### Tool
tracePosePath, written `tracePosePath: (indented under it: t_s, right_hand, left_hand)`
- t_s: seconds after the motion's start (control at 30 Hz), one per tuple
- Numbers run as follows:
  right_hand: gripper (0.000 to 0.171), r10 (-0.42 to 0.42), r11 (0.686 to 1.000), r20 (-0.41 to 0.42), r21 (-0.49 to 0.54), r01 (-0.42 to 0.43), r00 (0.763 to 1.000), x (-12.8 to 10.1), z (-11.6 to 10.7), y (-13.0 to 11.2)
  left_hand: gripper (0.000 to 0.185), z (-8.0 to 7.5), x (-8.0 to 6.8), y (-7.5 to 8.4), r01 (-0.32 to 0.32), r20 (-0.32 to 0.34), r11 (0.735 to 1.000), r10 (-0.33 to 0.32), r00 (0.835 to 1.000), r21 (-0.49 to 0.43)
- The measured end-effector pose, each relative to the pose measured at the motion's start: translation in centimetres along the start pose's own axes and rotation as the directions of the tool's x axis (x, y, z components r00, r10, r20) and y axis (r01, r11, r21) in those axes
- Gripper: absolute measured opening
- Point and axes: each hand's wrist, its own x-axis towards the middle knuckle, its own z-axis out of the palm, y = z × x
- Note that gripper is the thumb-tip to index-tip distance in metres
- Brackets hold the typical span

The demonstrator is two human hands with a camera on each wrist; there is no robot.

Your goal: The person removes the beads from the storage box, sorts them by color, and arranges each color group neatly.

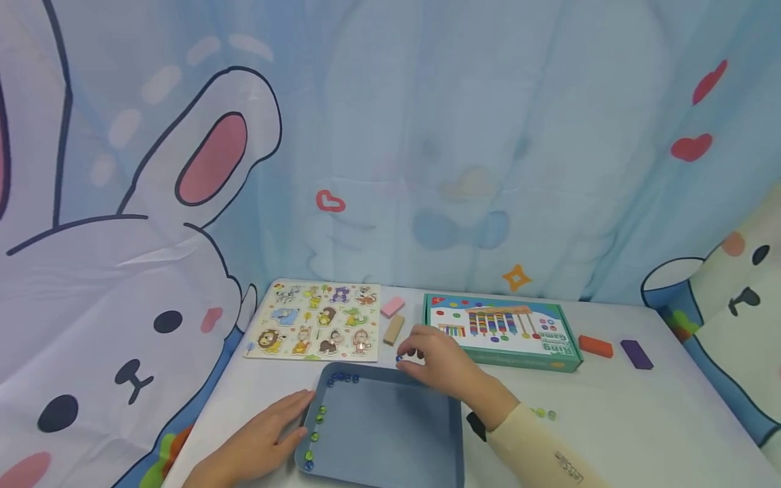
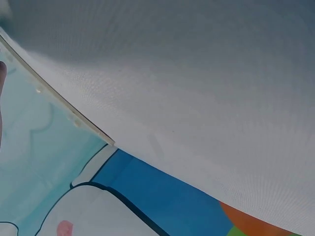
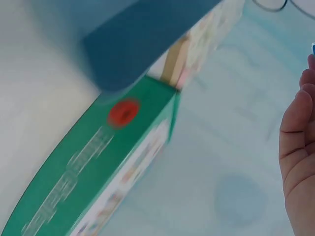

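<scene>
A blue marble is pinched between the thumb and fingertips of my right hand, over the far rim of the grey-blue tray. In the right wrist view, part of the right hand shows at the right edge. My left hand rests with extended fingers against the tray's left rim. Several blue marbles lie in the tray's far left corner. Along its left wall sit several green marbles, with another blue marble at the near end.
Behind the tray lies an animal puzzle board, beside a pink block and a tan block. A green toy box stands behind the right hand. Farther right are an orange block and a purple block. Green marbles lie by the right sleeve.
</scene>
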Motion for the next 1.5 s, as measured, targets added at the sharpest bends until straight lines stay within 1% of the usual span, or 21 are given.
tracePosePath:
  t_s: [0.17, 0.27, 0.4, 0.47, 0.6, 0.67, 0.73, 0.83, 0.9, 1.03, 1.2, 1.4, 1.5]
  right_hand:
    - [0.014, 0.031, 0.999, -0.071, -0.017, -0.032, 0.997, -2.6, -2.0, 2.1]
    - [0.014, 0.049, 0.999, -0.102, -0.009, -0.05, 0.994, -4.2, -3.0, 3.3]
    - [0.013, 0.108, 0.994, -0.136, -0.018, -0.111, 0.985, -6.4, -4.0, 4.8]
    - [0.013, 0.157, 0.986, -0.14, -0.04, -0.164, 0.978, -7.5, -4.5, 5.4]
    - [0.012, 0.256, 0.961, -0.111, -0.08, -0.266, 0.96, -9.9, -5.4, 6.7]
    - [0.012, 0.319, 0.939, -0.088, -0.103, -0.327, 0.944, -11.2, -5.6, 7.4]
    - [0.012, 0.383, 0.915, -0.058, -0.115, -0.387, 0.922, -12.6, -5.7, 8.1]
    - [0.014, 0.477, 0.871, -0.013, -0.123, -0.475, 0.879, -14.5, -5.5, 9.2]
    - [0.015, 0.517, 0.851, 0.018, -0.12, -0.511, 0.856, -15.6, -5.2, 9.8]
    - [0.014, 0.555, 0.828, 0.062, -0.137, -0.543, 0.83, -17.3, -4.8, 10.6]
    - [0.013, 0.594, 0.802, 0.104, -0.147, -0.579, 0.797, -18.4, -4.1, 11.1]
    - [0.014, 0.618, 0.785, 0.126, -0.134, -0.604, 0.776, -19.2, -3.3, 11.4]
    - [0.015, 0.622, 0.783, 0.13, -0.133, -0.608, 0.772, -19.5, -3.1, 11.4]
  left_hand:
    - [0.07, -0.3, -0.4, 0.0, -0.014, -0.016, 1.0, 0.014, 1.0, 0.005]
    - [0.07, -0.4, -0.5, 0.0, -0.016, -0.025, 1.0, 0.016, 1.0, 0.004]
    - [0.07, -0.3, -0.6, -0.2, -0.004, -0.019, 1.0, 0.005, 1.0, 0.017]
    - [0.07, -0.3, -0.6, -0.3, 0.004, -0.014, 1.0, -0.004, 1.0, 0.023]
    - [0.071, -0.3, -0.6, -0.5, 0.017, -0.003, 0.999, -0.017, 1.0, 0.028]
    - [0.072, -0.4, -0.6, -0.4, 0.014, -0.002, 1.0, -0.014, 1.0, 0.023]
    - [0.071, -0.4, -0.6, -0.3, 0.008, 0.001, 1.0, -0.008, 1.0, 0.017]
    - [0.071, -0.5, -0.7, -0.1, 0.003, 0.006, 1.0, -0.003, 1.0, 0.013]
    - [0.071, -0.6, -0.7, 0.0, 0.004, 0.008, 1.0, -0.004, 1.0, 0.011]
    - [0.07, -0.5, -0.7, 0.0, 0.003, 0.002, 1.0, -0.003, 1.0, 0.009]
    - [0.07, -0.4, -0.6, 0.1, 0.015, 0.002, 1.0, -0.015, 1.0, 0.012]
    - [0.071, -0.4, -0.6, 0.2, -0.006, 0.004, 1.0, 0.006, 1.0, 0.007]
    - [0.071, -0.3, -0.5, 0.2, -0.009, 0.008, 1.0, 0.009, 1.0, 0.008]
